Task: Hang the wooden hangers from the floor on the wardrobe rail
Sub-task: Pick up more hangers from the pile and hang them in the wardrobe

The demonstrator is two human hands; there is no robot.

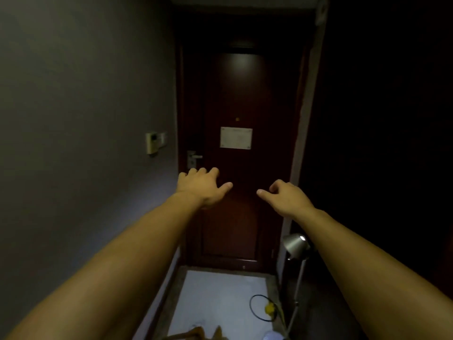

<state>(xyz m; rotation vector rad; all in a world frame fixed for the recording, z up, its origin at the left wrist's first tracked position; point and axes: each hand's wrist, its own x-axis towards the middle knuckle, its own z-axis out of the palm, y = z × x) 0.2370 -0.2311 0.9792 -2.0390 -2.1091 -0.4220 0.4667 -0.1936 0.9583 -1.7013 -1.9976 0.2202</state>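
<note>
Corridor, dim and narrow, through the head camera. At the far end, a dark red-brown door (245,94), shut, with a pale plaque (236,138) at mid-height and a metal lever handle (194,157) on its left edge. On the grey left wall (73,119), near the door frame, a small control panel (155,142). To the right, only darkness; contents there impossible to tell.

Both bare forearms stretched forward from the near corners, backs of the hands up, in front of the door's lower half. Wide and relaxed, the left grip (204,186): fingers spread, thumb out to the right, nothing held, just below the lever handle in the picture. Loosely half-closed, the right grip (285,196): thumb pointing left toward the other thumb, remaining fingers bent downward, nothing held. Thumb tips near each other, not touching.

Down on the floor at the very near edge, wooden hangers (196,333), cut off by the frame, count impossible to tell. Well below and nearer than both grips, between the two forearms, closer to the left one; apart from either grip.

Elsewhere on the pale floor (215,295): a black cable loop (251,306) with something yellow (269,309) at its right side, right of the hangers and farther off. Along the right side, a floor lamp (295,244) with a metal shade, its thin pole slanting down to the near edge beside a pale round object (272,336), partly cut off.
</note>
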